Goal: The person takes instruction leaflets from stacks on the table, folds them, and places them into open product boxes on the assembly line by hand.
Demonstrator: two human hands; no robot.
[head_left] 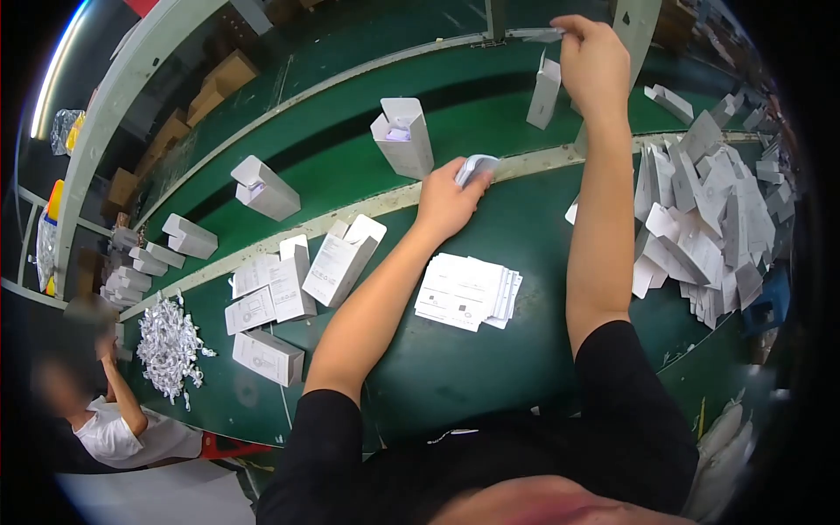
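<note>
My left hand is closed around a small bundle of folded white leaflets, near the light rail at the belt's edge. Farther out, my right hand pinches a thin, pale folded leaflet above an open white box standing on the green belt. Left of that, another open white box has something pale purple showing inside. Between my forearms lies a stack of printed white leaflets on the green table.
Many flattened white boxes are heaped at right. Several printed boxes lie left of my left forearm, beside a pile of clear-wrapped small items. More open boxes stand along the belt. Another person sits at far left.
</note>
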